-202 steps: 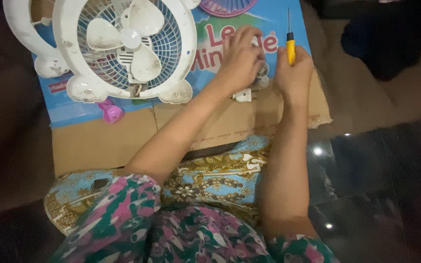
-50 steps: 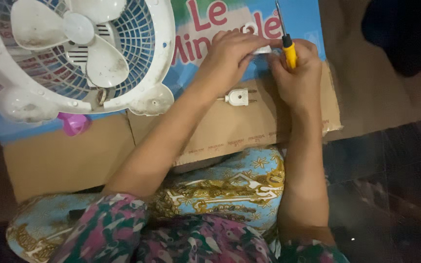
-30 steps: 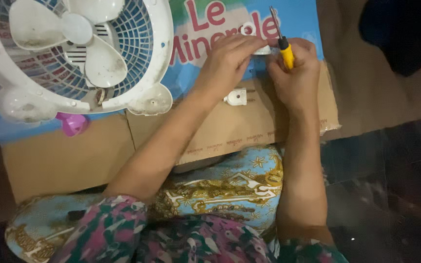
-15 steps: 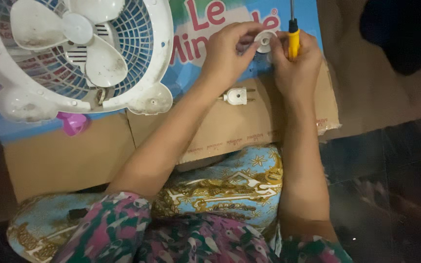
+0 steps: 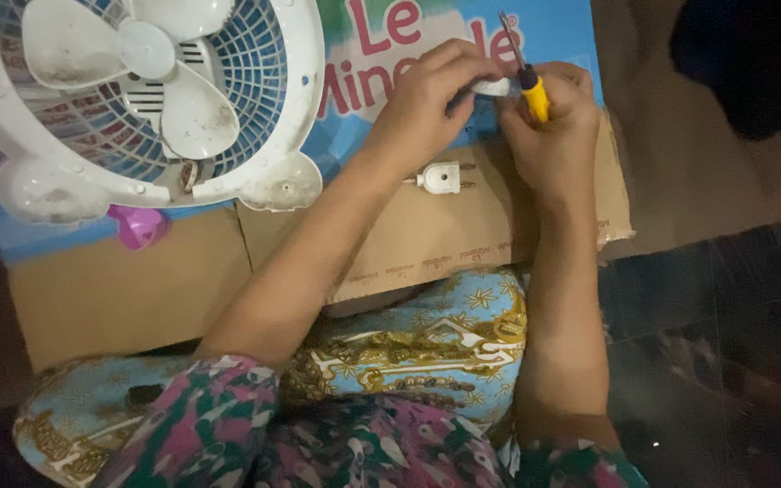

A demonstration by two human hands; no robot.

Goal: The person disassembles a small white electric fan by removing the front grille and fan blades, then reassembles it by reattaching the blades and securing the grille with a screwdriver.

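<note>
I am looking down past a floral sleeve (image 5: 219, 425) and a blue and gold patterned cloth (image 5: 427, 334) lying over the lap, closest to the camera. Beyond that, both forearms are reaching out over a flattened cardboard sheet (image 5: 427, 248) that is resting on the dark floor (image 5: 725, 343). A white plug half with two metal pins (image 5: 443, 177) is lying on the cardboard between the two wrists, touching neither of them. Just past it, my left hand (image 5: 422, 108) is curling its fingers and pinching a small white part (image 5: 492, 87), though I cannot tell its exact shape because the fingers are covering most of it. My right hand (image 5: 553, 126) is wrapping closed around the yellow handle of a screwdriver (image 5: 528, 74), whose metal shaft is pointing up and away from me, with the small white part sitting right against the tool's lower end. Both hands are working close together, nearly touching. Farther off to the left, a dusty white fan (image 5: 137, 99) is lying with its grille and blades facing up on a blue printed panel (image 5: 553, 32), and a small pink object (image 5: 137, 226) is peeking out beneath its rim.
</note>
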